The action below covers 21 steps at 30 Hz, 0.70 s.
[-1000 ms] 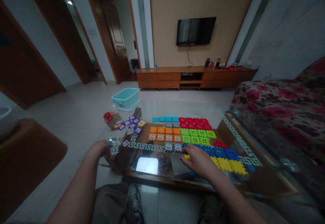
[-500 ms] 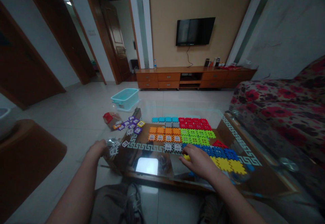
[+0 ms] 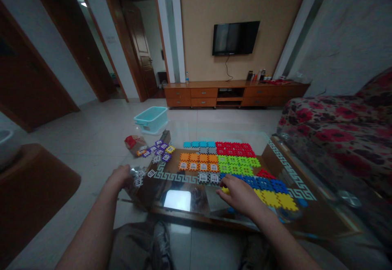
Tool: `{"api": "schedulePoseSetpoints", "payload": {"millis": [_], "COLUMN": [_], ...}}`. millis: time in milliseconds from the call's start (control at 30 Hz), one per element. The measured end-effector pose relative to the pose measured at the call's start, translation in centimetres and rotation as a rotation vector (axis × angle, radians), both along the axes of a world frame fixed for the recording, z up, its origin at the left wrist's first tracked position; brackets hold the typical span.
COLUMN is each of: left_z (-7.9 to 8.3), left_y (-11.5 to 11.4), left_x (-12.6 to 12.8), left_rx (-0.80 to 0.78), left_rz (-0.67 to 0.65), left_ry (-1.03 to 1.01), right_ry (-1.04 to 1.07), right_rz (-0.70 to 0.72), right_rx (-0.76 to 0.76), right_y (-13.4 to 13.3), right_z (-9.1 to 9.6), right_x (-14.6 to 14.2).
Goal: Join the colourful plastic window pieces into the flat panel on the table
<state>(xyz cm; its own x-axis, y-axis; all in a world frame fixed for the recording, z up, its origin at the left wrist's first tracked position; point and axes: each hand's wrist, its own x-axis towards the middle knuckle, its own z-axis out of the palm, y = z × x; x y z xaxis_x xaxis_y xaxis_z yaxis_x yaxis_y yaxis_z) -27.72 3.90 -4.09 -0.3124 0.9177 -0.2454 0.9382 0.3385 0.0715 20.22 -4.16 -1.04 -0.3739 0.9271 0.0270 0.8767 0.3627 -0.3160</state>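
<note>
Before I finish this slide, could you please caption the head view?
Right hand at colourful notched tiles on a glass table.

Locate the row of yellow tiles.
In the head view, the yellow row lies right of centre on the glass table, just nearer than the blue tiles, partly hidden by the right hand.

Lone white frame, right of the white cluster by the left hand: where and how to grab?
White frame: pinch two opposite outer edges from above, probably with the left hand, which is nearer. It lies flat on the glass, apart from the cluster, so its rim looks free.
</note>
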Motion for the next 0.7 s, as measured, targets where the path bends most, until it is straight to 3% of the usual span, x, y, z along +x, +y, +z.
{"api": "schedulePoseSetpoints", "payload": {"millis": [167, 533, 700], "left_z": [0.9, -0.5, 1.1], "left_y": [-0.1, 0.3, 0.2], "left_x": [2.0, 1.8, 3.9], "left_rx": [-0.039, -0.022, 0.078], "left_rz": [-0.118, -0.149, -0.271], "left_ry": [-0.082, -0.119, -0.164], "right_ry": [-0.005, -0.003, -0.005], "right_rz": [0.004, 0.004, 0.006], "right_rx": [0.002, 0.004, 0.017], "right_y": [0.0, 0.0, 0.0], "right_z": [-0.1, 0.0, -0.1], "right_x": [0.0, 0.0, -0.1]}}
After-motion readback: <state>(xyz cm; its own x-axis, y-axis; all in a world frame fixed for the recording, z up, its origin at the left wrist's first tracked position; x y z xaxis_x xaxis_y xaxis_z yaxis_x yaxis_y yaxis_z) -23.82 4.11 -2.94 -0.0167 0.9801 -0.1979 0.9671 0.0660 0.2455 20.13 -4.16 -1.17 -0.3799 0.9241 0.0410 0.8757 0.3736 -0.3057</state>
